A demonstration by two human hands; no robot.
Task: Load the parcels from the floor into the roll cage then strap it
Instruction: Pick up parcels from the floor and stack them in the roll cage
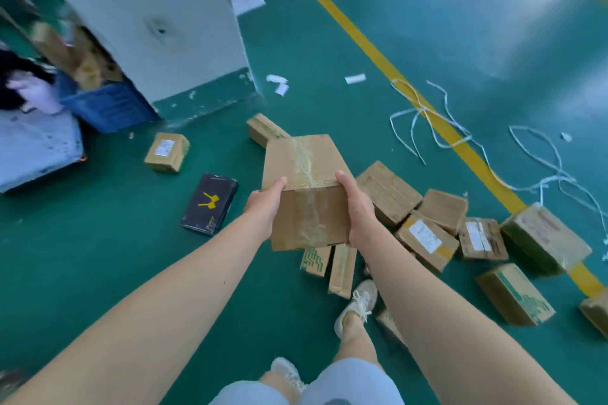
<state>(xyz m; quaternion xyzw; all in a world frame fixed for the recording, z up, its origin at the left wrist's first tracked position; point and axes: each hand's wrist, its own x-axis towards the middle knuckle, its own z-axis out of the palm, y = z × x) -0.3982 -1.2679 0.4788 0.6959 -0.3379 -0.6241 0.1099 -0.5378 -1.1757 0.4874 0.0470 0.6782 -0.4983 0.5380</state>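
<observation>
A taped cardboard box (pixel 306 194) is held above the green floor (pixel 98 256). The left hand (pixel 263 204) and right hand (pixel 357 207) are clamped on its opposite sides, thumbs hooked over the top edge. Wrinkled clear tape runs along its seam. Near right lies a heap of brown cardboard parcels (pixel 424 233); some carry white labels, print unreadable. Left, a glossy black parcel (pixel 209 204) with a yellow mark and a small labelled carton (pixel 167 152) lie apart. Loose white cord (pixel 427 122) is tangled across the yellow floor line (pixel 362 43).

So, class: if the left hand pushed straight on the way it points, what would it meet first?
The cardboard box it grips: the left hand points into its side. Depth beyond is unclear.
</observation>
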